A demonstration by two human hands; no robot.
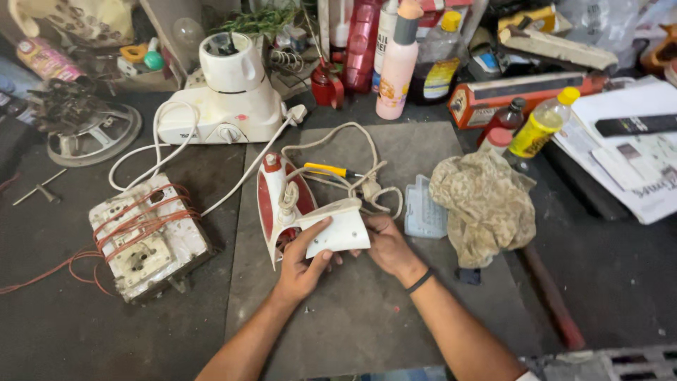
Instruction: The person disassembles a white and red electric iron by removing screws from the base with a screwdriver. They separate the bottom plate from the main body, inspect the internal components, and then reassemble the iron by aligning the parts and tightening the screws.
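Both hands grip 1 red and white iron (282, 204) lying on its side on the grey mat (352, 310) at the middle of the table (70, 331). The left hand (302, 264) is closed on the white rear cover (342, 229), thumb on its face and fingers curled beneath; this appears to brace the part against the body. The right hand (386, 245) is closed behind the cover's far edge; its fingertips are hidden, so exactly what they pinch cannot be told. The iron lies with its tip pointing away from the person, which turns the rear end toward the hands.

The iron's white cord (352, 152) loops loosely behind it. 1 yellow-handled screwdriver (331, 170) lies just beyond the iron, within reach. A crumpled cloth (483, 204) and a pale blue tray (423, 208) sit to the right on the mat.

To the left, a dirty switch board (144, 236) wound with red wire rests apart from the work. A white mixer base (226, 106) stands behind, its cord trailing toward the mat. Bottles (398, 60) line the rear.
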